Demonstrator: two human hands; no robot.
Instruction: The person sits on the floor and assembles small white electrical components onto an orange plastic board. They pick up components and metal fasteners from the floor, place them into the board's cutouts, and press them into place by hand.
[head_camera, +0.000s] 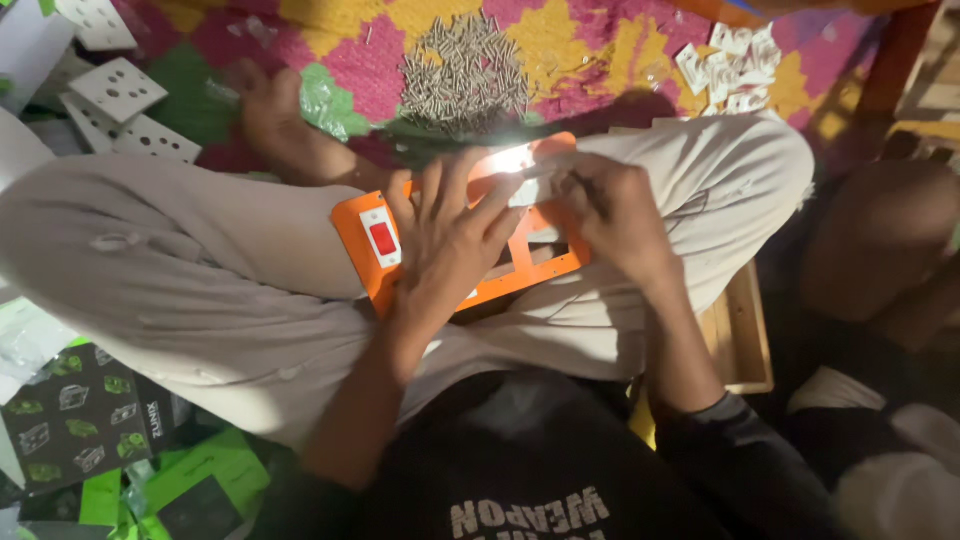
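Note:
An orange switch plate (356, 228) with a white-framed red rocker switch (382, 238) lies across my lap. My left hand (447, 235) presses flat on its middle, fingers spread. My right hand (612, 215) is at the plate's right end, fingers closed on a small white part (528, 190) over a cut-out. A bright light glares on the plate's top edge.
A heap of small metal screws (465, 72) lies on the patterned mat ahead. White socket parts (732, 65) sit at the far right, white perforated plates (118, 90) at the far left. Green and black boxes (90, 415) lie by my left side. A wooden tray (745, 340) is under my right knee.

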